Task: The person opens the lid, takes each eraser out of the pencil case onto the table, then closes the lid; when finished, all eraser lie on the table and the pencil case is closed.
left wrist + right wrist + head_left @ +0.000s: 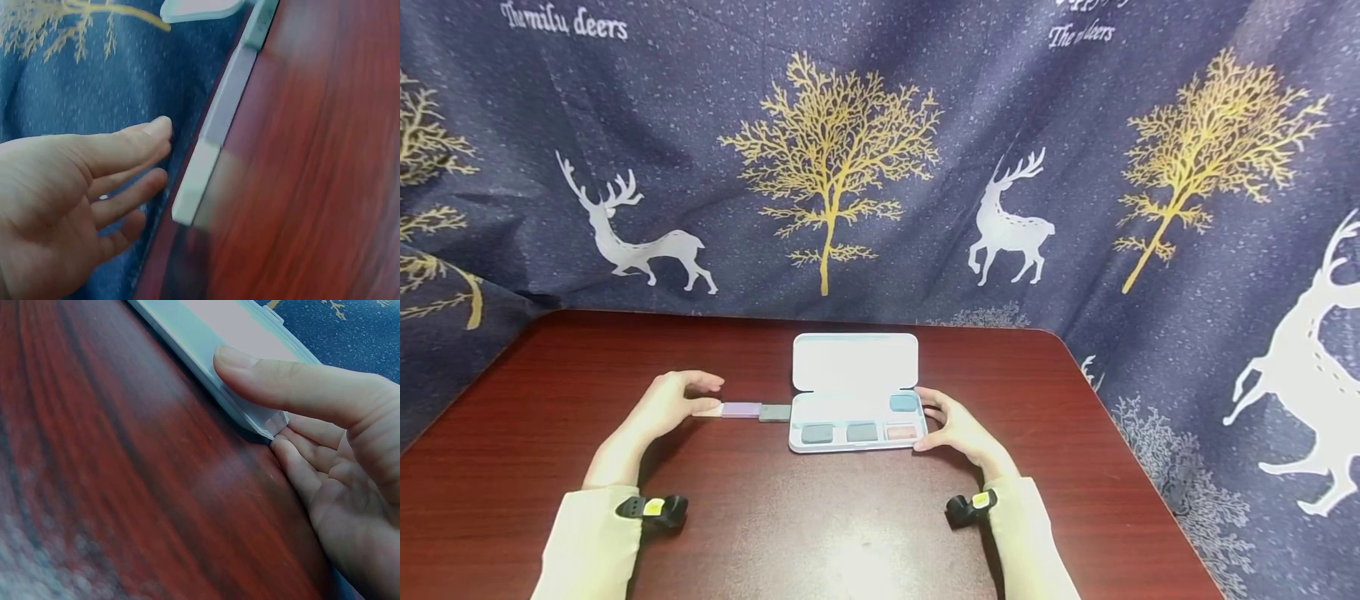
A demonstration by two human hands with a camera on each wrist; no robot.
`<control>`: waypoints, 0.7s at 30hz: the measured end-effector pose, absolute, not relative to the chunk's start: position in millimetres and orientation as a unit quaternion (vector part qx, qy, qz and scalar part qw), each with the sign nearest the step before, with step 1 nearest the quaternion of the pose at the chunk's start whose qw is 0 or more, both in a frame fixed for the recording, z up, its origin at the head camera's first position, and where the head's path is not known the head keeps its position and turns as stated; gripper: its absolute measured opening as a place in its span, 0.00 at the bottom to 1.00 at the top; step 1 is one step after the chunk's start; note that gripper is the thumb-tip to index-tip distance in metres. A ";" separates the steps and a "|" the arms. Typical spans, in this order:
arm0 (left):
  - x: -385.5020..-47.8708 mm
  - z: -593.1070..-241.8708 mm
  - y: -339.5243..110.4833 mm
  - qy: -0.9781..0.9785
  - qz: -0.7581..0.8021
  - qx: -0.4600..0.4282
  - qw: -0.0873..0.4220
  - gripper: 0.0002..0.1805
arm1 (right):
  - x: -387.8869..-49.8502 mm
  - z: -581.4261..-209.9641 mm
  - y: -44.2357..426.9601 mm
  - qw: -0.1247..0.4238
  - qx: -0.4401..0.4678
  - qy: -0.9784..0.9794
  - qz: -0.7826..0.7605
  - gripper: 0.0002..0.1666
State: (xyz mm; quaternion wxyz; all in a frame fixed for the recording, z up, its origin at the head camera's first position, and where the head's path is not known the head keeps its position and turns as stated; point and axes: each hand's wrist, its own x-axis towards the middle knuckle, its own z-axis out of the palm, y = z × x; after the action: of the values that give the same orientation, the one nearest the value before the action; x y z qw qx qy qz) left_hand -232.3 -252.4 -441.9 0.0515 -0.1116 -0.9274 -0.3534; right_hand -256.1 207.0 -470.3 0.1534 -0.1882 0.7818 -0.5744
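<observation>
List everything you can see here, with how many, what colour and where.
backdrop cloth: one, dark blue with gold trees and white deer, behind the table
table: one, red-brown, under everything
case: one, whitish, lid open, mid-table
grey blocks: two, grey, front of the case
pink block: one, pinkish, front right in the case
blue block: one, blue, back right in the case
grey-green block: one, grey-green, left of the case
purple block: one, purple, mid-row
cream block: one, cream, row's left end
wrist straps: two, black and yellow, one per wrist
sleeves: two, cream, both arms
left hand: one, bare, by the cream block
right hand: one, bare, gripping the case's right end
</observation>
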 end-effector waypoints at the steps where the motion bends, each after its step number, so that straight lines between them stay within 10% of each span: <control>1: -232.8 -440.7 -249.6 -0.925 -0.357 -0.117 0.059 0.18 | -256.7 -470.8 207.1 0.153 -0.191 0.782 -0.573 0.54; 21: -235.0 -438.7 -159.6 -0.898 -0.386 -0.199 0.074 0.16 | -257.0 -471.6 208.9 0.157 -0.197 0.777 -0.578 0.54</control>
State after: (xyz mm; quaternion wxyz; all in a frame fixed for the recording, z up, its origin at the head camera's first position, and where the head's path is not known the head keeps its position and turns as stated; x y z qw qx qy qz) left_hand -235.0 -159.6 -438.7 0.0737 -0.1988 -0.8980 -0.3855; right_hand -257.0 208.9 -471.6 0.1574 -0.1966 0.7765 -0.5776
